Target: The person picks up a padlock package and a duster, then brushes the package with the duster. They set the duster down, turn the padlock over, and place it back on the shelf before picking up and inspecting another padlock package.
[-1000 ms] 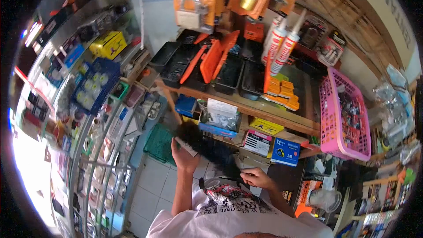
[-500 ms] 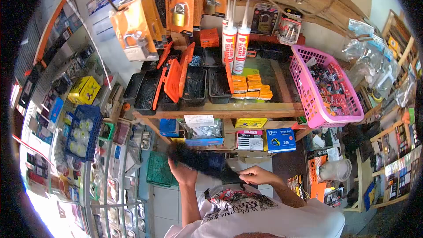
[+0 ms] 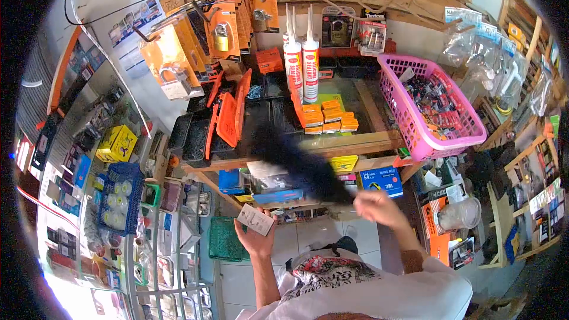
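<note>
My right hand (image 3: 379,208) is closed round one end of a long dark duster (image 3: 311,169), blurred by motion. The duster slants up to the left, across the shelf's front edge and in front of the black trays (image 3: 198,136). In my left hand (image 3: 256,242), lower down, lies a small white box (image 3: 256,220) with a printed picture, held between thumb and fingers. Beyond the duster, two white sealant tubes (image 3: 310,71) stand upright beside several small orange boxes (image 3: 332,115).
A pink basket (image 3: 388,92) of small packets sits at the shelf's right end. Padlocks in orange packs (image 3: 222,35) hang above. To the left are a blue basket (image 3: 121,222) and a yellow box (image 3: 117,143). A green basket (image 3: 225,240) is low beside my left arm.
My right hand has moved up and right, swinging the duster up over the shelf edge. The white box now shows in my left hand, where the duster was in front before. The view has shifted slightly.
</note>
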The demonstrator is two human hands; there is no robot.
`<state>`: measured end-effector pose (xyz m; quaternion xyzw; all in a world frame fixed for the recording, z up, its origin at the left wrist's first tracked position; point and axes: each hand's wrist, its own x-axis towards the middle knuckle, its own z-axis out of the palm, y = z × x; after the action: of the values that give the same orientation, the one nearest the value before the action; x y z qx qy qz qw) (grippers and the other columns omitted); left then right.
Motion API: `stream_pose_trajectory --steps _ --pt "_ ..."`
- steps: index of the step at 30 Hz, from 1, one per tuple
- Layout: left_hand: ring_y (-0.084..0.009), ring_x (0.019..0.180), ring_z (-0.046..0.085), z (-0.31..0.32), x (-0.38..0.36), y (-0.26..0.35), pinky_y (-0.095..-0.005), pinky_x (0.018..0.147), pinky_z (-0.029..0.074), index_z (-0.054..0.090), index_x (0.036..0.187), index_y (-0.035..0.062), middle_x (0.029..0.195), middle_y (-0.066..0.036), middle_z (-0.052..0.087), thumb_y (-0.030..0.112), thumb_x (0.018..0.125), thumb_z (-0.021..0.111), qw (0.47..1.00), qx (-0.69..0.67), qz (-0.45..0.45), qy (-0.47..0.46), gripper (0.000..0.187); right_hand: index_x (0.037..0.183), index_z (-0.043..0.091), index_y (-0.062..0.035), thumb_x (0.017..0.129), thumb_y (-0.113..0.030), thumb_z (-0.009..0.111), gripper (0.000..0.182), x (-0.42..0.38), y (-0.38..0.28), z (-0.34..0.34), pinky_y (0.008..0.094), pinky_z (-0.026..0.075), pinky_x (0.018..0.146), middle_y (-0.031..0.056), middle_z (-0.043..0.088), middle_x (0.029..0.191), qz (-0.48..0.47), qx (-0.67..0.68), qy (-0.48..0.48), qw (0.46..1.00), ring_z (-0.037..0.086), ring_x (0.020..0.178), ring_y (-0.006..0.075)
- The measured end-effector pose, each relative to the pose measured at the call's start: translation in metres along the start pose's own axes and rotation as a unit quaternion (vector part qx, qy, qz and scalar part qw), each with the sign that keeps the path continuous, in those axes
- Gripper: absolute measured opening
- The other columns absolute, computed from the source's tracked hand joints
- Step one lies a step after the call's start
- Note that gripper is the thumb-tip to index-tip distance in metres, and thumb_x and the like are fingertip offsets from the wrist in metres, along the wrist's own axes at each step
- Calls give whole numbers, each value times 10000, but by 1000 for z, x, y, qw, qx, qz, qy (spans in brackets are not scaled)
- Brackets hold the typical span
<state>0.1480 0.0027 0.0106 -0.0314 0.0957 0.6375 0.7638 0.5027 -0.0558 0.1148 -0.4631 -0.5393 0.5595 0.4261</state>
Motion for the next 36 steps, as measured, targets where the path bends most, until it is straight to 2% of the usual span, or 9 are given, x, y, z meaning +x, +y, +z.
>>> stream_pose_trajectory --steps 2,3,4,6,13,28,31,34,36 --pt "-330 1137 543 -1 -3 0 -557 1012 416 535 1313 104 1213 -143 588 611 938 496 1000 1 -10 -5 632 900 624 -50 1017 -271 582 254 3 -34 -14 211 318 413 -26 549 692 -18 -30 128 991 441 476 36" --pt "-323 1126 554 4 -6 0 -544 1016 414 530 1314 93 1212 -138 595 601 948 483 1000 10 -6 6 628 1164 621 -22 1004 -247 602 276 12 -35 -18 206 329 415 -6 571 717 -67 11 221 973 451 476 37" --pt "-315 1115 564 12 -11 -2 -530 1020 412 525 1314 81 1211 -134 601 591 959 470 1000 19 -1 16 624 1424 467 -26 985 -207 626 501 17 -35 -30 204 344 413 11 593 746 -45 2 278 959 459 478 44" --pt "-308 1102 575 18 -14 -2 -515 1022 410 521 1314 72 1204 -129 608 581 970 457 999 30 9 16 617 1491 393 -51 976 -171 633 581 25 -34 -53 222 381 425 30 617 788 -93 -11 309 946 489 506 60" --pt "-316 1101 575 10 -16 5 -540 990 431 539 1319 106 1199 -125 613 603 950 471 999 28 29 14 622 1489 399 -88 992 -186 618 552 49 2 -90 286 495 477 99 660 1012 -20 75 318 945 609 609 130" --pt "-320 1100 567 17 0 -1 -557 970 435 551 1305 118 1204 -134 609 608 945 487 999 27 -20 4 612 1519 294 -127 965 -279 667 685 65 6 -118 367 613 653 99 666 958 -6 109 318 942 692 742 185" --pt "-317 1102 558 16 8 -1 -555 974 432 547 1320 137 1195 -129 608 610 938 505 999 33 -22 -4 610 1525 291 -103 967 -306 661 700 56 -12 -106 318 599 651 152 650 1125 32 37 320 946 701 799 200" --pt "-318 1093 558 16 11 -2 -555 976 430 546 1333 166 1180 -127 609 612 939 504 999 42 -23 -1 597 1524 297 -68 970 -288 650 693 52 -6 -111 361 572 829 218 547 1339 -24 -70 313 947 679 995 290" --pt "-320 1082 562 18 13 -2 -557 970 433 547 1333 179 1172 -128 609 612 943 494 999 43 -24 4 584 1498 343 -44 961 -263 652 657 38 -10 -101 398 470 990 234 479 1408 -89 -308 327 889 592 1153 337"
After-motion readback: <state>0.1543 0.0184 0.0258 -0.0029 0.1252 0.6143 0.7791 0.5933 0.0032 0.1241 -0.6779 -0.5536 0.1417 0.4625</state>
